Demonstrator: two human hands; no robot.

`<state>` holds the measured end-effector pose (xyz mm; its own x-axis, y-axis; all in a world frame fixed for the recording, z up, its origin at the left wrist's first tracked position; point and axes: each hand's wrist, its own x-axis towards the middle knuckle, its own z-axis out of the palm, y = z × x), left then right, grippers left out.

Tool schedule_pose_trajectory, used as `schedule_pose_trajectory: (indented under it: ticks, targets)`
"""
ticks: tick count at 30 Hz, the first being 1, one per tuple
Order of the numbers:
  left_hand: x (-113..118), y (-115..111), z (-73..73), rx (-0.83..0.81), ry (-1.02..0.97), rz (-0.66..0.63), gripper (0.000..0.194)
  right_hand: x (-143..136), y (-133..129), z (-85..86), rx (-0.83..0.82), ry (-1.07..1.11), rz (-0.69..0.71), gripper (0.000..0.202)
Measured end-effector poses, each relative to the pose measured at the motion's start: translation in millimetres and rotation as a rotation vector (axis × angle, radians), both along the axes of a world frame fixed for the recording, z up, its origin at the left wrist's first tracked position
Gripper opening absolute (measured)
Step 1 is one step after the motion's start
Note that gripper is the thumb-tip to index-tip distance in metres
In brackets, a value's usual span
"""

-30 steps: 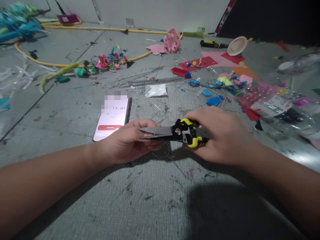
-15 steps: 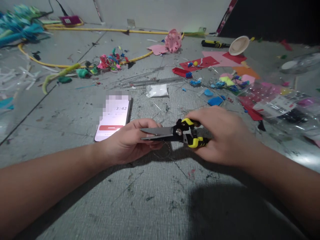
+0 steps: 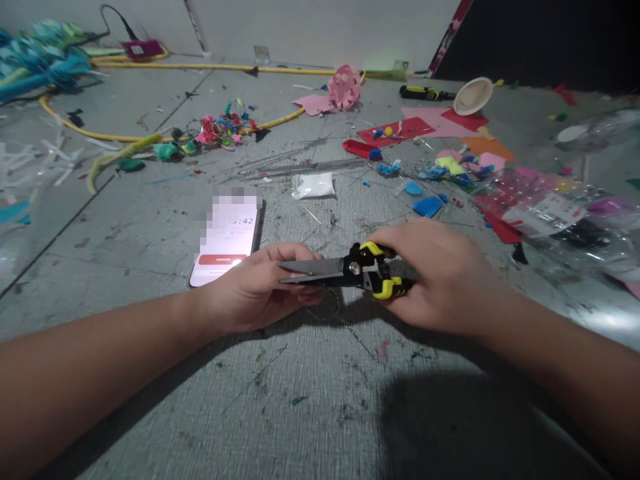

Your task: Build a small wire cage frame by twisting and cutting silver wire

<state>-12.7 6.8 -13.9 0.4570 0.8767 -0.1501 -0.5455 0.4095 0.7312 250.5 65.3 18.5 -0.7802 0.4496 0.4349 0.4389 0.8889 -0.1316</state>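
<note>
My right hand [image 3: 440, 280] is wrapped round the black-and-yellow handles of spring-loaded snips [image 3: 355, 268], whose blades point left. The blades are slightly apart and lie across the fingers of my left hand [image 3: 267, 283]. My left hand is closed, thumb and fingertips pressed together behind the blades. From it a thin wire [image 3: 356, 337] loops down and trails right over the floor; the part inside the fingers is hidden. Just behind my left wrist lies a lit phone [image 3: 225, 233] showing a timer. Beyond the blades is a small white packet [image 3: 314, 185].
Straight wires [image 3: 300, 165] lie behind the packet. Paper scraps, a clear plastic package [image 3: 550, 207] and a tilted paper cup [image 3: 473, 97] are at right. A yellow cord [image 3: 210, 67] runs along the back, near a pink paper flower [image 3: 344, 87] and teal strips [image 3: 45, 60].
The snips' blades have closed a little and shifted slightly left with my right hand. My left hand keeps its grip nearly in place. The whole view has tilted slightly.
</note>
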Motion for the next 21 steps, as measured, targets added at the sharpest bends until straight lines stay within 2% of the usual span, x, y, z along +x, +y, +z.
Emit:
schedule_pose_trajectory:
  ticks: [5,21]
  targets:
    - [-0.4,0.1,-0.1,0.006,-0.006,0.0,0.019,0.3,0.3,-0.8,0.001,0.017,-0.015,0.041]
    - [-0.9,-1.5,0.5,0.049,0.001,0.003,0.022,-3.1,-1.1,-3.7,-0.005,0.029,-0.021,0.035]
